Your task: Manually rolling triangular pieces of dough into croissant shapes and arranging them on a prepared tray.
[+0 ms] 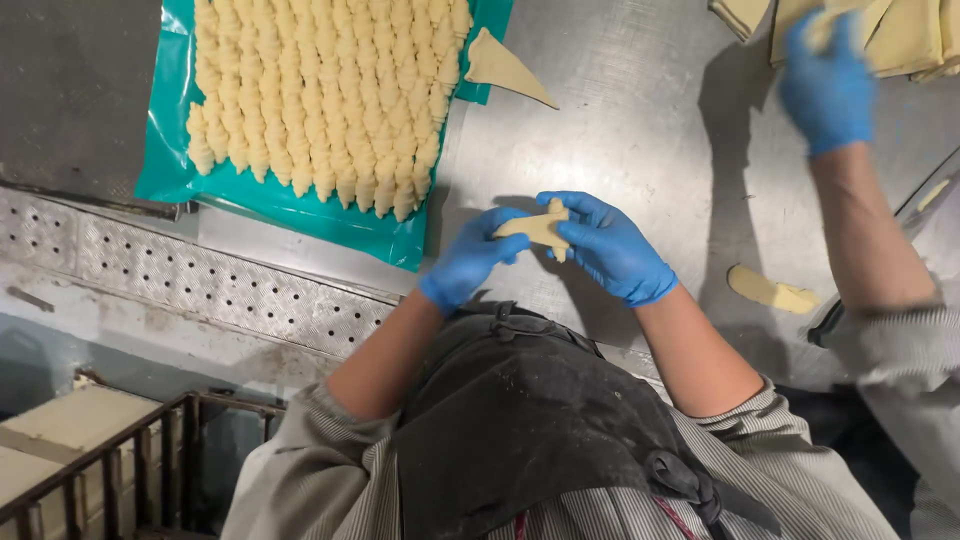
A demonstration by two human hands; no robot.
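Pinching a piece of dough (540, 230) between my left hand (470, 260) and right hand (610, 250), fingers closed on it, I hold it just beside the teal sheet (180, 160) of rolled pastries (320, 90).

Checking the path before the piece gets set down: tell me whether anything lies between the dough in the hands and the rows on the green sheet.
Nothing visible does. The dough piece, held by left hand and right hand, has bare steel table between it and the green sheet. A loose dough triangle lies farther up, off that line.
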